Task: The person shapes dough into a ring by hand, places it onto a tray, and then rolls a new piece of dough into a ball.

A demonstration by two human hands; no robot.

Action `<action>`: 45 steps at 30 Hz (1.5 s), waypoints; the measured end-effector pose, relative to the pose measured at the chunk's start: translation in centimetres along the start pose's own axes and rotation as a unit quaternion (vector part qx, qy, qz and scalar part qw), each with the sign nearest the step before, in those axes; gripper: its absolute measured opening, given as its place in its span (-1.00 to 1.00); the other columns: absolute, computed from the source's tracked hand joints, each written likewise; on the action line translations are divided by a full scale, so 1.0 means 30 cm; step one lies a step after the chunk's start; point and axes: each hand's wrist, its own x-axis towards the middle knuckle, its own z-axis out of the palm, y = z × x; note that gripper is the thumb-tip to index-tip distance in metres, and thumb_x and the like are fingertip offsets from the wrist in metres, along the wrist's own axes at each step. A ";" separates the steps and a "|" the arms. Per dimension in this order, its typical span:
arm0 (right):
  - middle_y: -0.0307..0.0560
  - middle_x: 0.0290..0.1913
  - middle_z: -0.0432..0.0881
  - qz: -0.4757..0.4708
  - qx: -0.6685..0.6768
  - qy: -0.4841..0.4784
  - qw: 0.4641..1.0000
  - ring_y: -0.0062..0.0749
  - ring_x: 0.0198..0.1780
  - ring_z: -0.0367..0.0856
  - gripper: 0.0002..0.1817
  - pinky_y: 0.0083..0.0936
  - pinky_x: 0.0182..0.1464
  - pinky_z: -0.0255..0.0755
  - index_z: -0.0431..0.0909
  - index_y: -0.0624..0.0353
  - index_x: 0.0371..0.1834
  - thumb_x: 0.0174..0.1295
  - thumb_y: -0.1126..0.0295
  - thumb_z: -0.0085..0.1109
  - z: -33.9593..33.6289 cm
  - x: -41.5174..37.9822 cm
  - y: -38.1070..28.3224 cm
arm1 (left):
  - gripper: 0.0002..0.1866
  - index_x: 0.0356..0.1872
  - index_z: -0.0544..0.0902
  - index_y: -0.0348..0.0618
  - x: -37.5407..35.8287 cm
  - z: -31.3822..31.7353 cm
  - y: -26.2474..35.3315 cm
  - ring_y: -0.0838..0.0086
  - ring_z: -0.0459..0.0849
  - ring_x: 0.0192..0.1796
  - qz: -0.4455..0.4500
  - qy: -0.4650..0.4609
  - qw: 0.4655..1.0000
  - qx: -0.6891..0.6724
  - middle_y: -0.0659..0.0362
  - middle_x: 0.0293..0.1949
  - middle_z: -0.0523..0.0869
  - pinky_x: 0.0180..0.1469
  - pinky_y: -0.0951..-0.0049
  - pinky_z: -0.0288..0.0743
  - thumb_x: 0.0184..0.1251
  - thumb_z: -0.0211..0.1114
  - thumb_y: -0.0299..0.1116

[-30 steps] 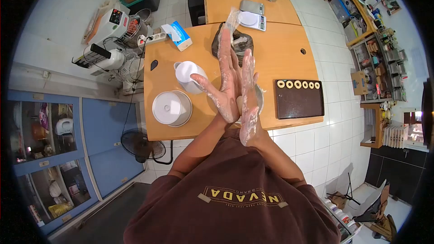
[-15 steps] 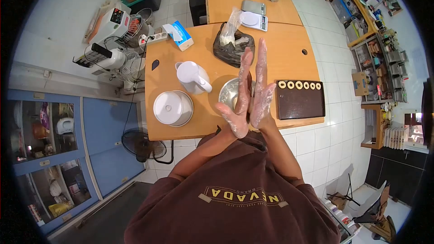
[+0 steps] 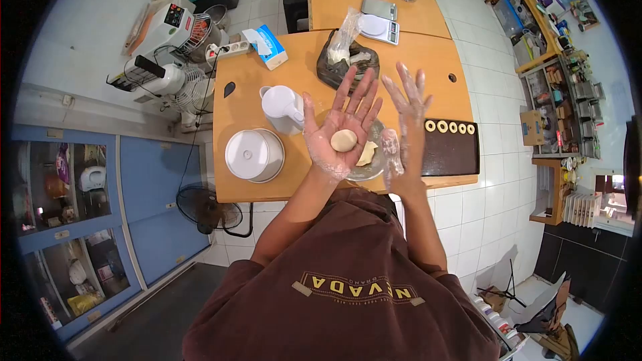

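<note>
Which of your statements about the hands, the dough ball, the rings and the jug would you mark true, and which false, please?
The dough ball rests on the open palm of the left hand. True.
The right hand is clenched in a fist. False: its fingers are extended.
The rings lie in a row on the tray. True.
The jug stands on the tray. False: it stands on the table.
Both hands have whitish smears on them. True.
</note>
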 end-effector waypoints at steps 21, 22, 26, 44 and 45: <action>0.08 0.56 0.42 -0.023 -0.069 -0.108 0.991 0.28 0.67 0.11 -0.50 0.46 0.60 -0.55 0.70 -0.07 0.29 0.27 0.18 0.47 0.005 -0.188 0.069 | -0.10 0.65 0.19 -0.18 -0.001 -0.028 -0.057 0.11 0.13 0.69 0.064 0.042 0.982 0.173 -0.10 0.66 0.19 0.69 0.08 0.05 0.62 -0.24 0.38; 0.06 0.53 0.47 -0.024 -0.073 -0.114 0.991 0.24 0.67 0.16 -0.50 0.43 0.61 -0.53 0.70 -0.06 0.29 0.26 0.22 0.47 -0.004 -0.188 0.086 | -0.09 0.65 0.19 -0.19 0.001 -0.025 -0.069 0.09 0.12 0.70 0.067 0.047 0.980 0.183 -0.11 0.66 0.18 0.69 0.07 0.02 0.61 -0.25 0.39; 0.03 0.41 0.60 -0.014 -0.031 -0.138 0.990 0.13 0.61 0.30 -0.50 0.37 0.63 -0.49 0.69 -0.04 0.29 0.24 0.34 0.47 -0.046 -0.188 0.155 | -0.11 0.61 0.25 -0.19 0.001 -0.034 -0.116 0.09 0.17 0.67 0.045 0.080 0.976 0.199 -0.09 0.63 0.24 0.66 0.06 0.07 0.62 -0.26 0.38; -0.01 0.27 0.62 0.324 0.575 0.066 0.748 -0.29 0.27 0.63 -0.56 -0.30 0.38 0.49 0.45 0.30 0.44 0.59 0.37 0.13 -0.234 -0.106 0.222 | -0.54 0.38 0.46 -0.23 -0.060 -0.097 -0.252 0.40 0.61 0.19 0.026 0.091 0.916 0.391 0.10 0.29 0.58 0.24 0.28 0.54 0.62 0.25 -0.22; 0.00 0.25 0.62 0.338 0.592 0.059 0.729 -0.27 0.24 0.66 -0.54 -0.29 0.37 0.51 0.42 0.29 0.46 0.59 0.36 0.13 -0.240 -0.102 0.230 | -0.54 0.38 0.46 -0.23 -0.061 -0.093 -0.259 0.41 0.61 0.19 0.049 0.089 0.896 0.431 0.10 0.29 0.58 0.22 0.29 0.55 0.60 0.30 -0.28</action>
